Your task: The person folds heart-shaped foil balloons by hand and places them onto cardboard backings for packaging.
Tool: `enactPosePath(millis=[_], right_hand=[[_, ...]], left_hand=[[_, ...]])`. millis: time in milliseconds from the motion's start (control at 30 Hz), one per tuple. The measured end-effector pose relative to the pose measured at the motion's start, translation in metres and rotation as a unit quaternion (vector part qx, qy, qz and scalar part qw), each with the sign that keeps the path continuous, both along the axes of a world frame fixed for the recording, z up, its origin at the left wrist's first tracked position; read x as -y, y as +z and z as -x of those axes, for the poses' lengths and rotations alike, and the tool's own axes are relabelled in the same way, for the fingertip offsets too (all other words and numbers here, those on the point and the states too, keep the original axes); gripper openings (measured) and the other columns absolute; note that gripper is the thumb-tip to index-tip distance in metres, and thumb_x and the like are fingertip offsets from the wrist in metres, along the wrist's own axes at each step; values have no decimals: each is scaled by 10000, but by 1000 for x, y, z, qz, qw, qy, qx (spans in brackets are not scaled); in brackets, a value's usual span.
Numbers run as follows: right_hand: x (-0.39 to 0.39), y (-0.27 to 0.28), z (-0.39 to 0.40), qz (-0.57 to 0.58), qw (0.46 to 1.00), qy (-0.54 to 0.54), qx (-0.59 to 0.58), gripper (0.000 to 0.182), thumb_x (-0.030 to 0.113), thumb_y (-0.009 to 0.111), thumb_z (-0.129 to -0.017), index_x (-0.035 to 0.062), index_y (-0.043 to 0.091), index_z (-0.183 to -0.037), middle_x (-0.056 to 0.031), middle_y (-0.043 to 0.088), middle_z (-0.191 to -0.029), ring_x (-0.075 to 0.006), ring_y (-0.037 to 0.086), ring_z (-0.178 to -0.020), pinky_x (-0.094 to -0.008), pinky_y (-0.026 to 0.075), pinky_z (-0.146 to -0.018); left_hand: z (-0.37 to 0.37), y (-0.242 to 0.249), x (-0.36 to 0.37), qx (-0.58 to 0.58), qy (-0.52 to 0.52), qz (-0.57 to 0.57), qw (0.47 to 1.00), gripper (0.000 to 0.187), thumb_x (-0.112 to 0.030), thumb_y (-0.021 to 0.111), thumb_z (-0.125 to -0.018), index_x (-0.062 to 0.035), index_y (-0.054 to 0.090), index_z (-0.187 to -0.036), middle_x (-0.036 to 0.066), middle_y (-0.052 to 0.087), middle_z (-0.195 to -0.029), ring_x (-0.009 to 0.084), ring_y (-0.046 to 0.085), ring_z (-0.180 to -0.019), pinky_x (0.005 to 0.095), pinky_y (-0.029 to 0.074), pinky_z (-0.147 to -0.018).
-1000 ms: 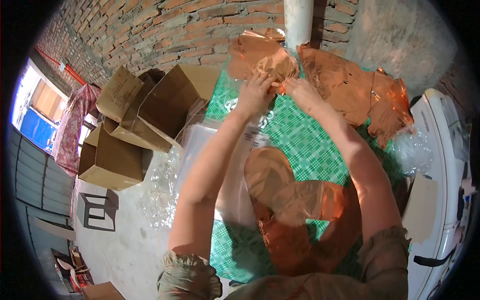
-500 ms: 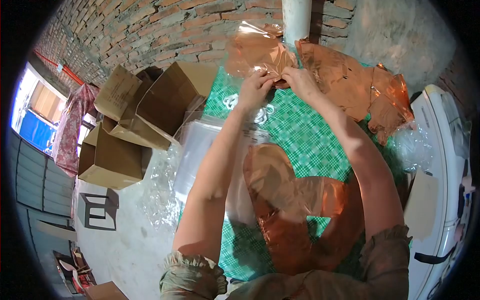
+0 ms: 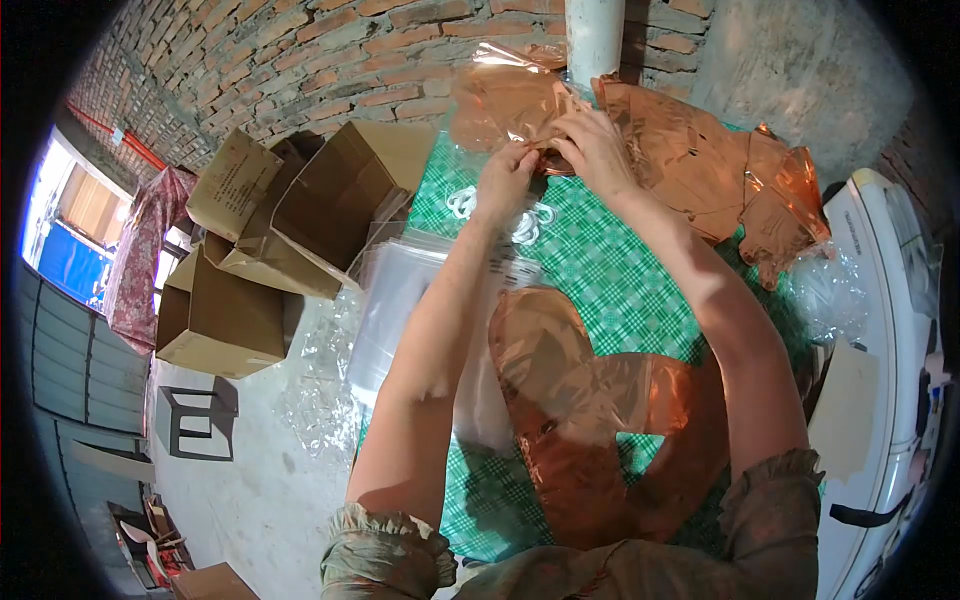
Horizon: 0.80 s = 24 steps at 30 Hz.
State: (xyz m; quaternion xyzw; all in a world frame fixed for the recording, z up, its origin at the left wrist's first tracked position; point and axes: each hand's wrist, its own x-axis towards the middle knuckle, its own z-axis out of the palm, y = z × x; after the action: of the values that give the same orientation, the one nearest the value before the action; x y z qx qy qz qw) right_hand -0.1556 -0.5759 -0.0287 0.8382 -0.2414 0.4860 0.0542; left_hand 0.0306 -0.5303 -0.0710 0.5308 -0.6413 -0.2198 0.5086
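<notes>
Both my hands are close together over the far end of the green checked tablecloth (image 3: pixel 600 270). My left hand (image 3: pixel 508 178) pinches the near edge of a shiny copper-coloured foil piece (image 3: pixel 515 100). Beside it, my right hand (image 3: pixel 595 152) has its fingers bent over the same foil, close to my left fingertips. Just where the fingertips meet is hard to make out. More copper foil (image 3: pixel 690 150) lies to the right of my right hand. A large flat copper foil shape (image 3: pixel 560 400) rests between my forearms. White ribbon loops (image 3: pixel 525 225) lie below my left hand.
Clear plastic bags (image 3: pixel 395 300) lie under and left of my left forearm. Open cardboard boxes (image 3: pixel 235 310) stand at the left. A white pipe (image 3: pixel 594 40) rises by the brick wall (image 3: pixel 400 50). A white appliance (image 3: pixel 880 300) is at the right edge.
My right hand has turned, its fingers raised and spread more over the foil. My left hand has shifted slightly, and the foil between them has moved a little.
</notes>
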Motion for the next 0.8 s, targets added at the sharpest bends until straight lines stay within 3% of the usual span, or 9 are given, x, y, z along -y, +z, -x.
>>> enactPosePath(millis=[67, 167, 367, 467, 567, 667, 800], right_hand=[[-31, 10, 7, 21, 997, -71, -18, 219, 166, 768, -834, 87, 723, -1033, -71, 693, -1052, -307, 607, -1117, -432, 473, -971], [-32, -10, 25, 9, 986, -10, -168, 243, 172, 769, -828, 89, 709, -1048, -62, 673, -1102, -307, 591, -1145, -438, 467, -985], [0, -42, 26, 110, 980, -62, -154, 184, 165, 673, -866, 52, 702, -1007, -56, 694, -1071, -277, 611, -1124, -417, 484, -946], [1, -39, 26, 26, 982, -39, -181, 202, 117, 624, -894, 37, 732, -1044, -118, 733, -1030, -305, 670, -1046, -418, 494, -935], [3, -35, 23, -48, 985, -48, -156, 113, 124, 630, -885, 65, 723, -913, -134, 714, -898, -334, 681, -951, -452, 521, -880], [-2, -28, 18, -114, 990, -41, -77, 80, 117, 658, -885, 62, 713, -868, -171, 692, -835, -374, 676, -867, -492, 526, -823], [6, -28, 16, -176, 981, -52, -64, 99, 122, 719, -871, 37, 667, -870, -175, 669, -821, -389, 660, -838, -497, 522, -785]], left_hand=[[1, 6, -3, -39, 7, -43, 998, 353, -270, 625, -1039, -27, 693, -1286, 74, 752, -1149, 156, 671, -1034, 297, 515, -939], [3, 9, -6, -35, 27, -50, 998, 361, -270, 624, -1039, -33, 686, -1303, 86, 751, -1157, 160, 667, -1060, 298, 505, -953], [-2, 0, 4, 24, 22, -11, 999, 371, -276, 610, -1047, -25, 678, -1312, 93, 725, -1239, 164, 646, -1124, 293, 485, -993], [-1, 0, 4, -14, -5, -26, 1000, 365, -272, 598, -1053, -31, 677, -1316, 91, 708, -1284, 173, 642, -1149, 299, 479, -1012], [-2, -5, 6, 11, 12, -6, 1000, 357, -261, 590, -1055, -33, 678, -1315, 99, 700, -1308, 190, 641, -1177, 305, 471, -1031], [-3, -5, 6, 41, 28, 7, 999, 359, -257, 587, -1054, -29, 675, -1317, 110, 689, -1331, 204, 631, -1214, 307, 460, -1054], [-2, -3, 4, 57, 31, 18, 998, 362, -255, 581, -1055, -32, 672, -1325, 120, 669, -1369, 217, 612, -1263, 314, 448, -1082]])
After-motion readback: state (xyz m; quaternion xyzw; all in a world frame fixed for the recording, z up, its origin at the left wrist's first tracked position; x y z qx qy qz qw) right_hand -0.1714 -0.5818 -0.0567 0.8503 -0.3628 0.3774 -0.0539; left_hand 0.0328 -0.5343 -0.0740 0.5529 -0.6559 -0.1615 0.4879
